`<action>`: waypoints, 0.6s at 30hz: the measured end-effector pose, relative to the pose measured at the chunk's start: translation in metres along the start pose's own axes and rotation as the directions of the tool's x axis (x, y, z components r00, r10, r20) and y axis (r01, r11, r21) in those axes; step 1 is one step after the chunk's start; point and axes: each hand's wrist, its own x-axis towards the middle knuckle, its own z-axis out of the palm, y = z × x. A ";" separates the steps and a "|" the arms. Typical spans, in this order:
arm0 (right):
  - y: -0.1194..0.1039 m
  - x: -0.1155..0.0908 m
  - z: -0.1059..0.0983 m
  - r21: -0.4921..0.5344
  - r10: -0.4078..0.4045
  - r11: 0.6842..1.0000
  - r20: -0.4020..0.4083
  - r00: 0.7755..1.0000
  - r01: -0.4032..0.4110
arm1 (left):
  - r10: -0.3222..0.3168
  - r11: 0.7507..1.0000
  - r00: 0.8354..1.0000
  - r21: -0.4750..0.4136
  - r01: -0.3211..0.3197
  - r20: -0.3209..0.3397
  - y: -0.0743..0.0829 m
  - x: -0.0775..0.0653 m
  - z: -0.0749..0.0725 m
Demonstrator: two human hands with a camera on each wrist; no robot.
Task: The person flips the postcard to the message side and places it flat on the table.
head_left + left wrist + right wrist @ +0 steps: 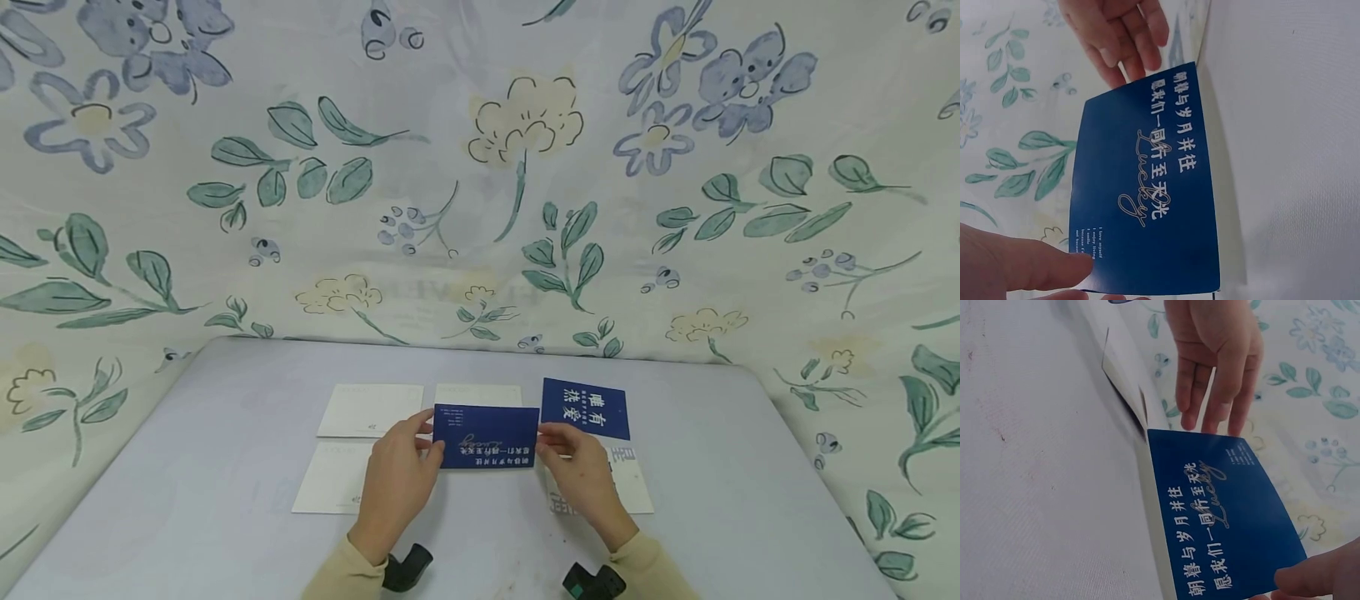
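Observation:
A dark blue printed card (486, 429) with white lettering and the script word "Lucky" is held level between both hands, above the table. My left hand (401, 479) pinches its left end; in the left wrist view the thumb (1054, 265) lies on the printed face and fingertips show beneath. The right hand (585, 475) grips the opposite end, its thumb (1310, 575) on the face in the right wrist view. Behind the held card lies a pale card (480, 393), partly covered. Beyond the right hand is another blue card (588, 408), with a white printed card (636, 483) nearer, partly hidden.
Two cream cards, one farther (371, 408) and one nearer (322, 479), lie at the left. All rest on a white table (187, 467), with a floral cloth (420, 167) hanging behind its back edge. Black wrist devices (408, 568) sit below the hands.

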 end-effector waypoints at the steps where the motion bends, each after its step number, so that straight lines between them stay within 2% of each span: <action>1: 0.000 0.000 0.000 0.002 0.000 1.000 -0.001 1.000 0.000 | 0.001 1.000 1.000 -0.001 -0.001 -0.001 0.000 0.000 0.000; 18: 0.002 0.002 0.000 0.018 0.021 1.000 -0.019 1.000 -0.021 | -0.015 0.997 1.000 -0.074 0.015 -0.004 0.001 0.000 0.000</action>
